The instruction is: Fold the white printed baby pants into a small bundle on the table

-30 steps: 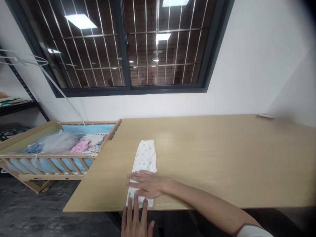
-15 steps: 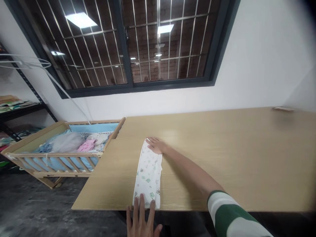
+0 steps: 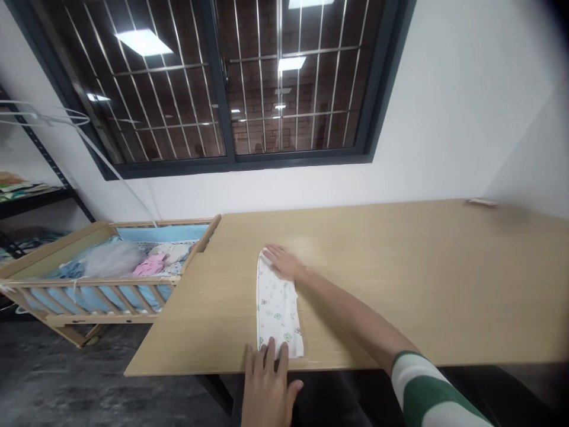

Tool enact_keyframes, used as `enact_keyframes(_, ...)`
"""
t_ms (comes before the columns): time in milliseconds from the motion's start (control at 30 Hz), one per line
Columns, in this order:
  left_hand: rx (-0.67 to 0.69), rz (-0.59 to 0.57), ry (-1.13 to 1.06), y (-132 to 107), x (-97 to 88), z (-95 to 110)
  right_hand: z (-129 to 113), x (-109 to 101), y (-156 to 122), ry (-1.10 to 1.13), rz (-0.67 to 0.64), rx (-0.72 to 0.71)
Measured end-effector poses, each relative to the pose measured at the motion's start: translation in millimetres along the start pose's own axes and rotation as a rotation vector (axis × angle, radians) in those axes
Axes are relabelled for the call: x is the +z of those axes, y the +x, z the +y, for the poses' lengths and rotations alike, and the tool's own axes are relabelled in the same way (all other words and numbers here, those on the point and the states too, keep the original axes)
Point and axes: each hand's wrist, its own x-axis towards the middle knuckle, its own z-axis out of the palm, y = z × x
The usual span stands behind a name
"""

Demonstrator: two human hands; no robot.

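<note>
A narrow folded white baby garment (image 3: 276, 305) with small green prints lies lengthwise on the wooden table (image 3: 400, 279). My right hand (image 3: 283, 261) lies flat on its far end, fingers stretched out. My left hand (image 3: 268, 379) rests with straight fingers on its near end at the table's front edge. Neither hand grips anything.
A wooden crib (image 3: 100, 273) with blue lining, holding pink and pale clothes, stands at the table's left. A barred window (image 3: 222, 83) is on the wall behind. Shelves (image 3: 26, 196) with folded items stand far left. A small flat object (image 3: 480, 202) lies at the far right corner.
My right hand slid from the garment's near part up to its far end and stays there. The left hand keeps pressing the near end. The garment looks smoother and slightly shifted.
</note>
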Motion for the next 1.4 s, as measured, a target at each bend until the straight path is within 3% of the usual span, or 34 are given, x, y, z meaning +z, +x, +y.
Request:
enact_keyframes(200, 0.113, -0.177, -0.175, 10, -17.0, -40, -76, -48, -64, 0.322, -0.052, 0.133)
enact_keyframes(367, 0.173, -0.21, -0.264, 11, -19.1, -55, -137, -76, -130, 0.452, -0.052, 0.175)
enact_keyframes(467, 0.187, -0.211, -0.263, 7, -18.4, -57, -162, -76, -165, 0.464, -0.054, 0.252)
enact_keyframes(700, 0.254, -0.125, -0.367, 0, -20.8, -61, -191, -41, -222, 0.485, -0.024, 0.249)
enact_keyframes(767, 0.265, -0.111, -0.427, -1, -26.0, -59, -197, -43, -227, 0.491, 0.006, 0.251)
enact_keyframes(867, 0.249, -0.083, -0.547, 3, -42.0, -54, -204, -63, -227, 0.542, 0.03, 0.279)
enact_keyframes(1000, 0.186, 0.009, -0.676, 27, -72.7, -49, -201, -98, -216, 0.678, 0.122, 0.356)
enact_keyframes(1133, 0.083, 0.112, -0.687, 79, -89.3, -53, -168, -111, -182, 0.758, 0.283, 0.412)
enact_keyframes(1200, -0.015, 0.09, -0.664, 113, -85.7, -58, -141, -107, -154, 0.741, 0.354, 0.411)
enact_keyframes(1300, -0.181, -0.059, -0.57, 165, -66.1, -68, -93, -89, -107, 0.695, 0.445, 0.445)
enact_keyframes(1400, -0.237, -0.153, -0.497, 207, -36.4, -75, -52, -64, -67, 0.621, 0.384, 0.546)
